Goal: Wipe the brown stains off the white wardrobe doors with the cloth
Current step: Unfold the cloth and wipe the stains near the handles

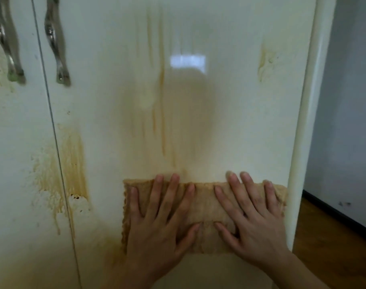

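Observation:
A tan, stained cloth (205,207) lies spread flat against the lower part of the right white wardrobe door (230,122). My left hand (157,224) presses on its left half with fingers spread. My right hand (250,222) presses on its right half the same way. Above the cloth, faint brown vertical streaks (162,113) run down the door. A darker brown stain (73,163) with drips sits by the gap between the doors. Speckled brown marks (44,174) cover the left door (15,142). A small yellowish smear (264,61) is at the upper right.
Two curved metal handles (7,40) (56,42) hang at the upper left, one on each door. The wardrobe's rounded right edge (303,132) borders a wooden floor (334,247) and a grey wall (348,101) with a dark skirting.

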